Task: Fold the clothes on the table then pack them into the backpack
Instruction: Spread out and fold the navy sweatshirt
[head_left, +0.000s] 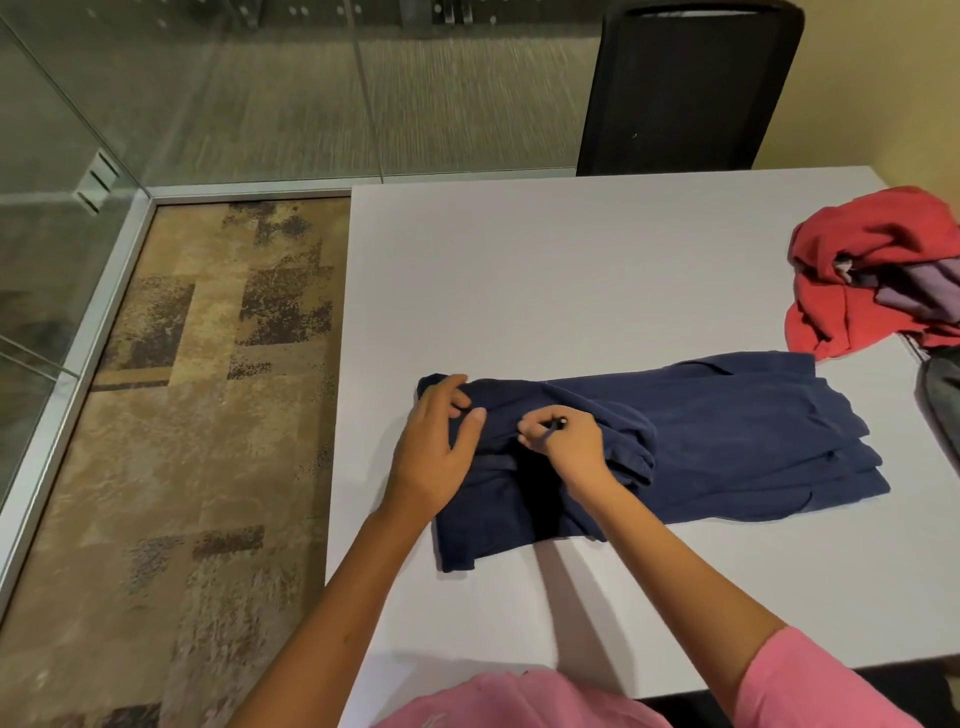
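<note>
- The navy shirt (727, 441) lies on the white table (571, 270), stretched lengthwise from left to right in front of me, toward the table's near left part.
- It is partly folded: layered edges stack up at its right end, and a thick fold runs across the middle, just right of my right hand.
- Its left end is bunched and creased, with a dark shadowed hollow between my two wrists.
- My left hand (434, 447) rests on the shirt's left end, fingers curled over the far corner and thumb lying along the cloth; it seems to grip the fabric there, though the fingertips are partly hidden.
- My right hand (566, 441) sits near the shirt's middle, fingers drawn tight together and pinching a small ridge of cloth.
- Both hands are close together, nearly touching at the fingertips.
- A crumpled red garment (857, 280) is heaped at the table's far right edge, well apart from the navy shirt, with a purple garment (919, 291) tucked into it.
- A grey item (943, 400) shows at the right edge of view, just beside the shirt's right end; too little of it shows to say what it is.
- A black chair (691, 88) stands beyond the table's far side.
- Patterned carpet (208, 389) and a glass wall (62, 208) are at my left.
- My pink sleeve (810, 680) shows at the bottom.
</note>
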